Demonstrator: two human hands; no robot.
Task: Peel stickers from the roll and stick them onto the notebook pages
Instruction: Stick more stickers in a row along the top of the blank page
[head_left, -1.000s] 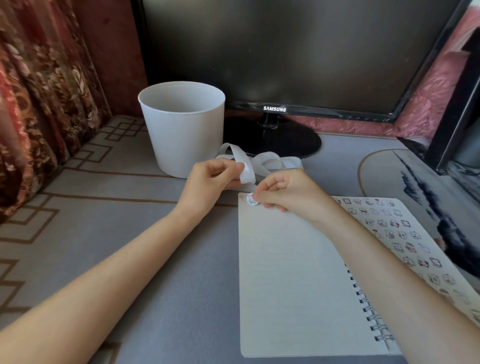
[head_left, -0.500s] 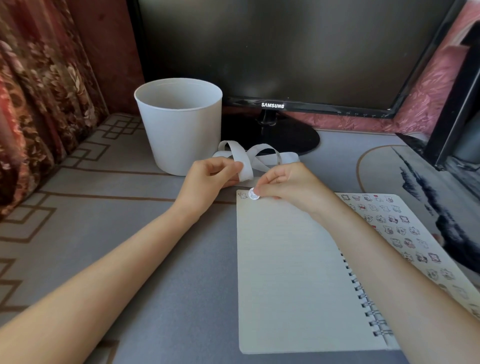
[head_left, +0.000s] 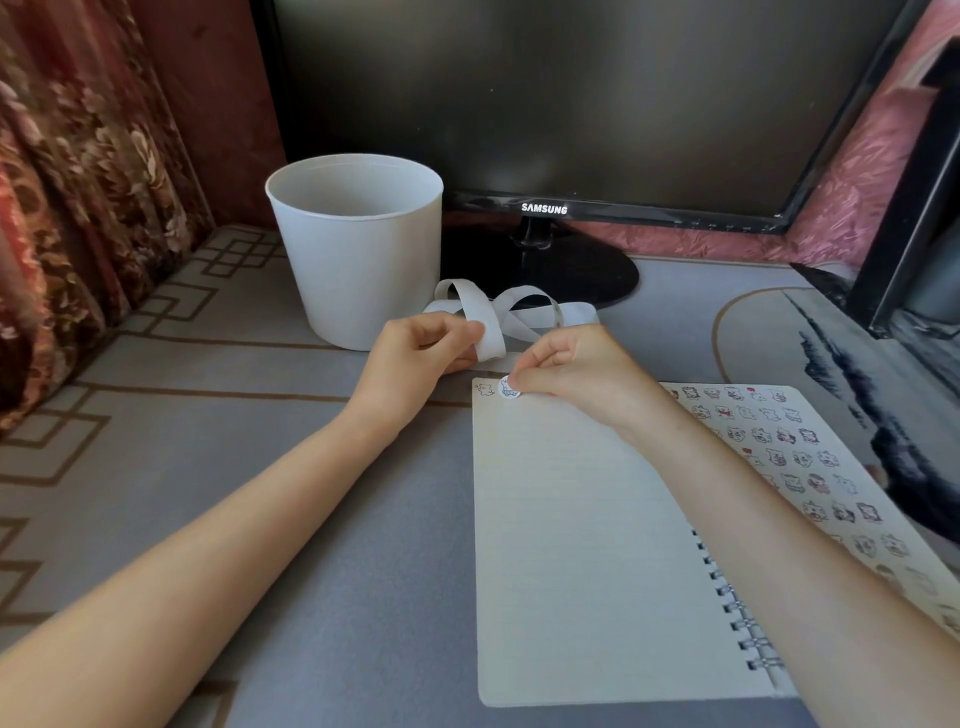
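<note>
An open spiral notebook (head_left: 582, 545) lies on the grey desk, its left page lined and nearly blank, its right page covered with several small cartoon stickers. One sticker (head_left: 485, 389) sits in the left page's top corner. Beside it my right hand (head_left: 576, 371) pinches a round white sticker (head_left: 508, 388) and holds it at the page's top edge. My left hand (head_left: 421, 358) grips the white backing strip (head_left: 491, 325) of the sticker roll, which loops behind both hands.
A white plastic bucket (head_left: 358, 249) stands behind my left hand. A black Samsung monitor (head_left: 571, 104) and its round base (head_left: 550, 270) fill the back. Patterned curtain hangs at left; a dark-printed mat (head_left: 831, 364) lies at right.
My right hand has carried the round sticker a little to the right and down onto the top edge of the left page, beside the corner sticker. My left hand keeps its grip on the strip.
</note>
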